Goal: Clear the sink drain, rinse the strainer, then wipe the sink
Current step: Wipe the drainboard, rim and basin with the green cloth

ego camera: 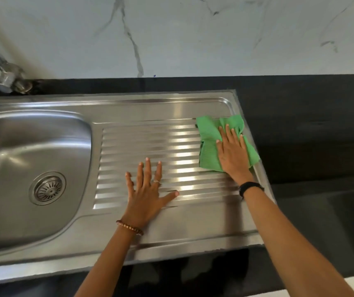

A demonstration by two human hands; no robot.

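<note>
A stainless steel sink (pixel 11 151) fills the left side, with a round metal strainer (pixel 48 188) seated in its drain. To its right lies the ribbed draining board (pixel 146 144). A crumpled green cloth (pixel 209 144) rests at the board's far right edge, and my right hand (pixel 232 155) presses flat on top of it, fingers spread. Flat on the ribs near the board's middle lies my left hand (pixel 146 189), fingers apart and holding nothing.
A metal tap (pixel 4 76) stands at the back left on the black counter (pixel 311 125). A white marble-patterned wall (pixel 171 35) rises behind. The counter runs on to the right of the sink's rim.
</note>
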